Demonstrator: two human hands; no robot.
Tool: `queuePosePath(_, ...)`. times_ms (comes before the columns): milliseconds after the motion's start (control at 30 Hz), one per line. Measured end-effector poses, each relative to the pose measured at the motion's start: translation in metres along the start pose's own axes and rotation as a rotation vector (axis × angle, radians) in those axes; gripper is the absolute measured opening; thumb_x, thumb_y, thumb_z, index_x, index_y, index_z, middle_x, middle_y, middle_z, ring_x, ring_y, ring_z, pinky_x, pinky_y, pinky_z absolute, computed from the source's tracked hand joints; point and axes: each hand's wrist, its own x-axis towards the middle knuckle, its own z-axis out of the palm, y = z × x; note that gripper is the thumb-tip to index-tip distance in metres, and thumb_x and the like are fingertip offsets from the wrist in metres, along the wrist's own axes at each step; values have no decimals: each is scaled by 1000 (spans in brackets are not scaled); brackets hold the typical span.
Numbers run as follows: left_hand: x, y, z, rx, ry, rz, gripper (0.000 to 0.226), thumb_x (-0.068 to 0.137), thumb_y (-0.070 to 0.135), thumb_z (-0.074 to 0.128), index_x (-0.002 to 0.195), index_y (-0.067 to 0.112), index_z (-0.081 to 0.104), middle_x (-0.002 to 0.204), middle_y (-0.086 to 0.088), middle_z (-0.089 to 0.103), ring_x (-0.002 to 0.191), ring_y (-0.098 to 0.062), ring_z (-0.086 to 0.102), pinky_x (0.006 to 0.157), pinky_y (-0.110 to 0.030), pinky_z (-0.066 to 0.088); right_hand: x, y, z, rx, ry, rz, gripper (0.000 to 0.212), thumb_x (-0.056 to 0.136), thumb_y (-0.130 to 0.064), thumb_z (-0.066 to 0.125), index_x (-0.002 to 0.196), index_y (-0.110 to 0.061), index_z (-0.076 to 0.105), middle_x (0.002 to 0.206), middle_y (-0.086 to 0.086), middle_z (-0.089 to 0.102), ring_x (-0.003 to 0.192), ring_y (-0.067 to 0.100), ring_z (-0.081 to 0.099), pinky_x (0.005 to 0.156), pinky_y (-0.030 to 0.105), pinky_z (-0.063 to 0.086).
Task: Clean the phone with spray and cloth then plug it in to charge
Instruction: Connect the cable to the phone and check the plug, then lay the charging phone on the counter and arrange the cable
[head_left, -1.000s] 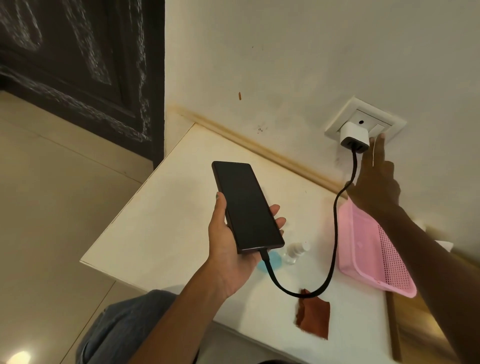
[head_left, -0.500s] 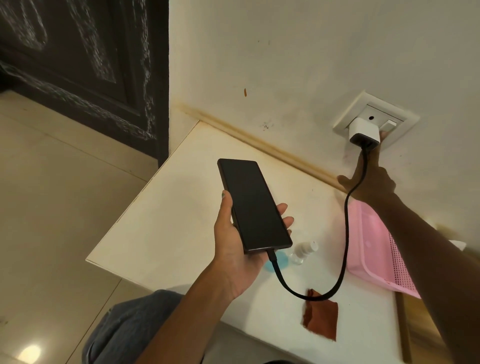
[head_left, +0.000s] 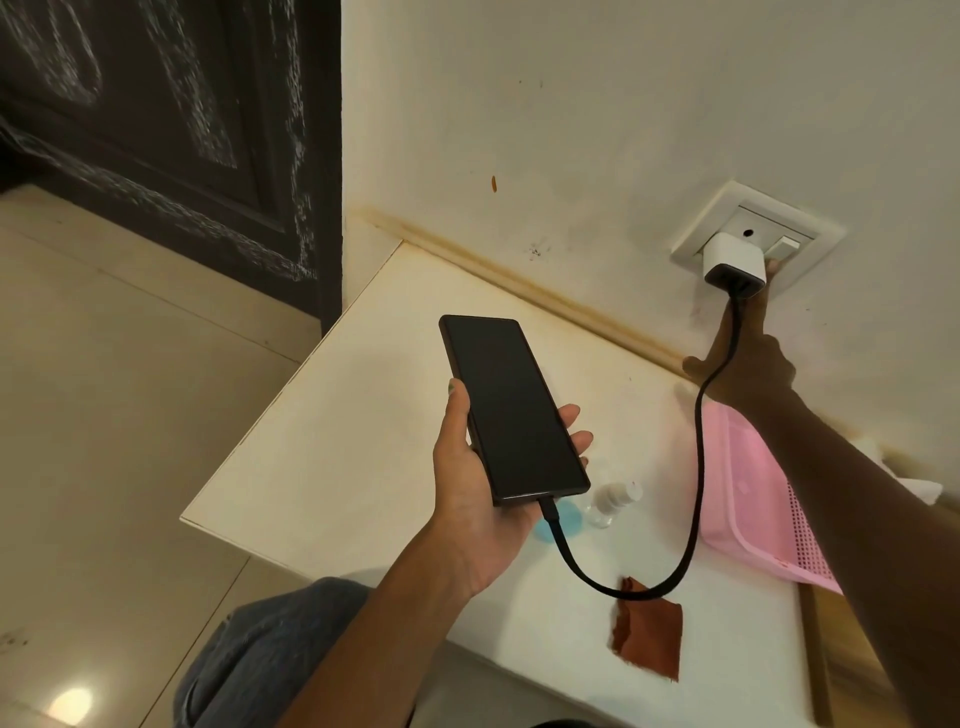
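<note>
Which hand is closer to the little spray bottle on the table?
Left. The left hand holds the phone just beside and above the spray bottle. The right hand is far up at the wall switch.

Cloth on table, before basket.

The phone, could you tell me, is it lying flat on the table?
No, the phone is held up in the left hand above the table.

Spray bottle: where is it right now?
In the head view, the spray bottle lies on the white table, just right of the held phone and left of the pink basket.
</note>
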Motion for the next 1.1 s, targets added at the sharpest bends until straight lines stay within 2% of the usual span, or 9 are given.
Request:
queuePosePath(67, 0, 0, 0, 3, 2, -1, 73, 86, 70, 36, 126, 13, 58, 115, -18, 68, 94, -32, 69, 85, -40, 56, -3, -1, -2, 3, 22, -21, 84, 75, -11, 69, 138, -20, 14, 144, 22, 33, 86, 42, 54, 66, 42, 43)
queuePosePath(200, 0, 1, 0, -3, -1, 7, 73, 86, 70, 34, 126, 13, 59, 116, -18, 68, 94, -32, 69, 84, -40, 56, -12, -8, -6, -110, 179, -91, 73, 77, -15, 64, 140, -9, 26, 156, 9, 4, 103, 40, 42, 68, 43, 40)
queuePosePath(333, 1, 4, 0, -14, 8, 35, 74, 87, 70, 34, 126, 13, 59, 116, -18, 68, 93, -32, 69, 85, -41, 53, -27, -14, -6, 27, 311, 69, 60, 79, -21, 66, 129, -6, 37, 148, 16, 22, 119, 40, 37, 87, 51, 40)
queuePosePath(500, 0, 3, 1, -35, 13, 38, 73, 86, 70, 34, 125, 13, 60, 117, -18, 68, 94, -33, 69, 85, -41, 53, -52, -11, -12, 304, 413, 270, 48, 74, -21, 66, 116, -11, 46, 134, 15, 35, 121, 35, 37, 95, 52, 34)
queuePosePath(667, 0, 3, 3, -44, 19, 39, 72, 87, 69, 34, 127, 14, 58, 117, -18, 67, 95, -33, 69, 83, -41, 54, -84, -16, -25, 638, 326, 404, 29, 81, -23, 61, 109, -14, 56, 124, 9, 46, 117, 28, 42, 101, 53, 36)
queuePosePath(767, -1, 2, 4, -37, 23, 39, 71, 87, 69, 34, 127, 15, 58, 117, -17, 68, 96, -33, 69, 81, -40, 57, -108, -30, -38, 936, 154, 417, 14, 87, -23, 55, 100, -17, 57, 105, 3, 59, 102, 22, 53, 96, 43, 42)
queuePosePath(833, -1, 2, 4, -33, 21, 40, 71, 86, 69, 34, 127, 15, 58, 118, -17, 67, 96, -33, 69, 81, -39, 57, -124, -41, -48, 1119, 19, 451, 17, 91, -26, 50, 102, -15, 59, 101, 4, 64, 99, 22, 56, 90, 38, 43)
queuePosePath(933, -2, 2, 4, -39, 18, 45, 72, 86, 68, 34, 128, 15, 57, 119, -18, 66, 96, -32, 68, 81, -39, 57, -147, -52, -57, 1197, -175, 441, 32, 98, -35, 35, 100, -18, 62, 98, -1, 67, 99, 20, 57, 88, 38, 41)
queuePosePath(1100, -1, 1, 3, -38, 20, 48, 70, 85, 69, 34, 127, 17, 56, 119, -17, 67, 100, -33, 68, 80, -39, 58, -178, -63, -67, 1295, -294, 493, 43, 97, -42, 31, 93, -18, 66, 92, 1, 71, 87, 16, 58, 71, 30, 41)
